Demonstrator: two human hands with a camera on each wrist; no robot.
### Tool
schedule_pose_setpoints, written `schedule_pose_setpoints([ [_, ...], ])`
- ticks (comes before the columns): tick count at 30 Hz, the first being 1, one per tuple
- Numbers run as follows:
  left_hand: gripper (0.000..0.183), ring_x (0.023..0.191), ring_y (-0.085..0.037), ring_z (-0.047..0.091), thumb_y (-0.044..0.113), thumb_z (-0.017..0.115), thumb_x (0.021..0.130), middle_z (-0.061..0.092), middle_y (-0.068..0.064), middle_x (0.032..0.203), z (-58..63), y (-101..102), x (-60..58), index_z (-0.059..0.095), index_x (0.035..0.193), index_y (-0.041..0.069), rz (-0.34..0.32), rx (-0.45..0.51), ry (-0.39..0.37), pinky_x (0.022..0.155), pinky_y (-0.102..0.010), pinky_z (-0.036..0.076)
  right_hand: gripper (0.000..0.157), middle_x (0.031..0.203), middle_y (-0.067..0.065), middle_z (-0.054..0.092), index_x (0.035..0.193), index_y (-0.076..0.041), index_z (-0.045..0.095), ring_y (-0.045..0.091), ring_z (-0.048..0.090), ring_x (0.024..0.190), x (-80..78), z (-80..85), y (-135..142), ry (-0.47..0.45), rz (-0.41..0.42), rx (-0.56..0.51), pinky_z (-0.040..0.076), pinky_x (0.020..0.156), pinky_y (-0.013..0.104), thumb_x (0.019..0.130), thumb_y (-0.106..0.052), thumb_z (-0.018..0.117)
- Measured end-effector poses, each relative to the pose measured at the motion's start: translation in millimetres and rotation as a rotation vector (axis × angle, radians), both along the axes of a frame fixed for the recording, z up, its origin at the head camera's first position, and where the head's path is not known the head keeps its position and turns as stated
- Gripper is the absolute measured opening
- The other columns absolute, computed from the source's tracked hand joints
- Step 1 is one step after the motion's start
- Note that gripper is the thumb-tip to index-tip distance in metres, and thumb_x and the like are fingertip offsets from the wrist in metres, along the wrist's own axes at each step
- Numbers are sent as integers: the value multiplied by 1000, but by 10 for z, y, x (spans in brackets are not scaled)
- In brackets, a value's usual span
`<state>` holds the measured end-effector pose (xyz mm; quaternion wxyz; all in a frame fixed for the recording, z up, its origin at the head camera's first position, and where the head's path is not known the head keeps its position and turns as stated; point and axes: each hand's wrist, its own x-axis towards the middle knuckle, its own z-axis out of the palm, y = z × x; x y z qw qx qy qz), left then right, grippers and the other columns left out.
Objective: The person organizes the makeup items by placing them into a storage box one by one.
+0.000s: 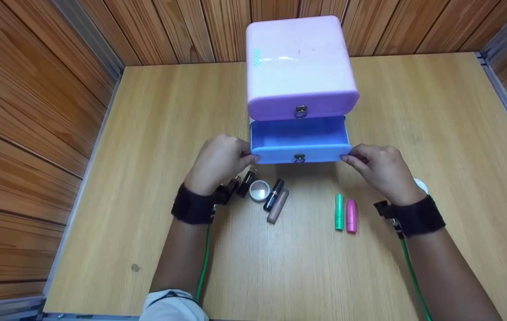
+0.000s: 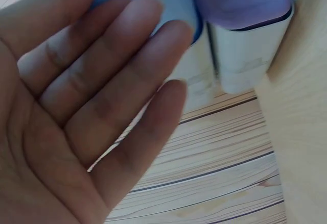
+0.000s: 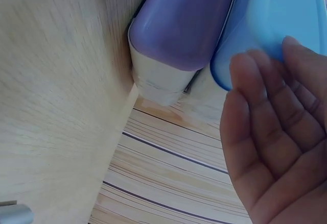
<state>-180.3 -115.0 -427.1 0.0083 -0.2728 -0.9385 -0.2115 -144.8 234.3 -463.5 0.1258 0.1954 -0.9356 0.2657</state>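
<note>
left hand (image 1: 218, 160) and right hand (image 1: 382, 169) pinch the front corners of the blue drawer (image 1: 275, 155). above that drawer, a teal mark (image 1: 256, 57) is too small to read.

A broad black left wristband (image 1: 191, 206) sits behind the bare left hand (image 1: 218, 161). On its inner side are a dark block (image 1: 224, 195) and a green cable (image 1: 204, 261); below it, a pale sleeve (image 1: 175, 307) (a thin dark line crosses it). To its right, the bare right hand (image 1: 380, 171) has a matching black right wristband (image 1: 423, 216), second dark block (image 1: 383, 208) and second green cable (image 1: 412, 274).
</note>
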Motion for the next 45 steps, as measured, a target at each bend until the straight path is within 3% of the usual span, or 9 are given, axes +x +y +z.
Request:
schedule_pose_setpoints([
  [8, 28, 49, -8, 46, 29, 76, 86, 55, 7, 57, 93, 13, 95, 68, 63, 16, -38, -45, -80, 42, -25, 35, 7, 74, -4, 66, 86, -8, 74, 8, 52, 59, 152, -43, 37, 60, 48, 18, 46, 52, 26, 88, -14, 74],
  [16, 37, 48, -7, 43, 30, 76, 86, 49, 9, 53, 151, 50, 162, 61, 55, 16, -75, -113, -174, 42, -25, 33, 7, 77, 1, 70, 88, -5, 74, 10, 57, 62, 289, -83, 49, 42, 43, 16, 52, 54, 32, 87, -12, 75],
  [25, 35, 46, -7, 44, 30, 79, 83, 49, 9, 51, 143, 61, 157, 62, 55, 17, -92, -131, -295, 42, -25, 33, 7, 80, 2, 71, 88, -6, 74, 11, 62, 64, 361, -155, 66, 52, 42, 30, 53, 55, 34, 85, -12, 76],
  [29, 33, 47, -8, 47, 38, 77, 84, 54, 8, 54, 127, -3, 115, 65, 61, 17, -130, -50, -361, 44, -26, 40, 9, 81, 3, 72, 90, -6, 74, 14, 64, 68, 373, -175, 80, 31, 33, 36, 54, 58, 36, 85, -12, 77],
  [33, 33, 54, -10, 53, 45, 69, 89, 59, 9, 63, 88, -106, 19, 71, 74, 16, -141, 91, -406, 51, -27, 46, 8, 81, 2, 71, 90, -6, 73, 12, 64, 68, 381, -188, 90, 34, 33, 31, 54, 58, 35, 85, -11, 77],
  [35, 32, 59, -12, 57, 43, 65, 93, 63, 8, 70, 35, -132, -55, 74, 83, 14, -95, 188, -365, 56, -27, 49, 7, 80, 1, 70, 88, -6, 72, 10, 62, 67, 384, -189, 94, 46, 37, 27, 53, 57, 33, 84, -10, 77],
  [40, 31, 87, -12, 65, 31, 59, 98, 71, -4, 105, -208, -61, -291, 69, 116, 8, 152, 454, -142, 77, -22, 53, 7, 80, 0, 70, 87, -6, 71, 9, 62, 68, 390, -184, 96, 55, 46, 21, 54, 57, 32, 84, -9, 77],
  [42, 38, 103, -12, 64, 30, 57, 99, 65, -6, 124, -320, -10, -368, 61, 130, 7, 217, 549, -123, 86, -19, 51, 7, 82, 1, 71, 90, -6, 72, 11, 64, 70, 391, -181, 99, 48, 56, 19, 55, 59, 33, 85, -10, 76],
  [45, 48, 120, -17, 56, 28, 54, 100, 48, -7, 144, -468, 60, -437, 47, 143, 8, 217, 671, -172, 95, -20, 46, 9, 86, 1, 72, 93, -6, 74, 14, 67, 74, 400, -166, 130, 48, 66, 15, 57, 63, 35, 86, -11, 76],
])
